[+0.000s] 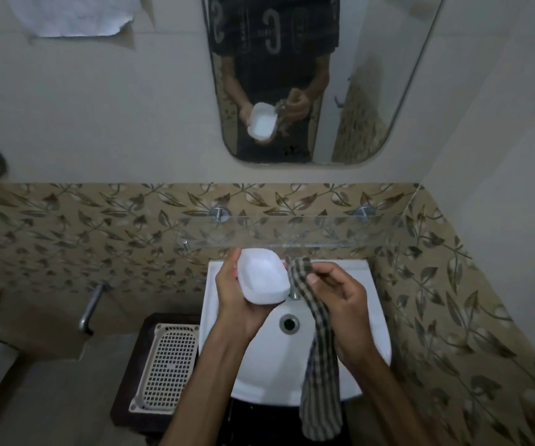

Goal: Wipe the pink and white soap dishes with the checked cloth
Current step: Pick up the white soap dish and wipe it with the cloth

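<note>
My left hand (pixel 238 299) holds the white soap dish (pixel 263 276) from underneath, above the white basin (pixel 221 284), with the hollow side facing up. A sliver of pink shows at the dish's left edge under my fingers; whether it is the pink dish I cannot tell. My right hand (pixel 340 292) grips the checked cloth (pixel 319 355) just right of the dish. The cloth's top end touches the dish's right rim, and its long tail hangs down over the basin's front edge.
A tap (pixel 294 292) and drain (pixel 289 322) sit in the basin below my hands. A glass shelf (pixel 291 230) juts out above the basin, under a wall mirror (pixel 291 91). Left of the basin stands a dark stool with a perforated white tray (pixel 166 368).
</note>
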